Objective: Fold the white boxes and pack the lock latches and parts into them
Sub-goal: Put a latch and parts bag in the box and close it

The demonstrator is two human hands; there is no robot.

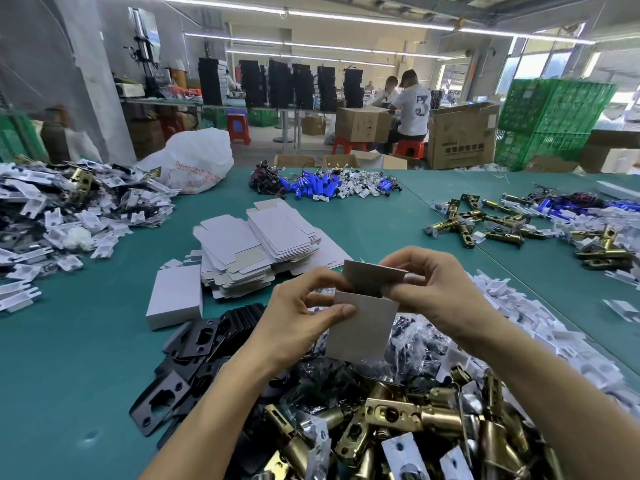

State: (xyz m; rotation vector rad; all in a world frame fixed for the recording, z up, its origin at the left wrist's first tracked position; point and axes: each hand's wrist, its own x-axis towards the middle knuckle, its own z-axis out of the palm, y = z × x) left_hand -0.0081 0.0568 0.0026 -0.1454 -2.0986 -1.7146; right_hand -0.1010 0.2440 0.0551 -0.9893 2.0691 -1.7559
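Note:
I hold a small white box [363, 330] upright above the table, its top flap [374, 276] standing open. My left hand [301, 323] grips the box's left side with the thumb across its front. My right hand [436, 292] pinches the top flap between thumb and fingers. Brass lock latches [408, 420] lie heaped right below my arms. Black strike plates [194, 358] lie to the left of them, and small bagged parts [415, 344] sit behind the box. A stack of flat white box blanks [256, 247] is beyond my hands, with one folded white box [176, 295] beside it.
The green table [86, 358] carries white plastic parts at left [69, 216] and right [540, 323], more brass latches [485, 223] at far right, blue battery cells [318, 188] and a white bag [194, 161] at the back. People sit among cartons and green crates beyond.

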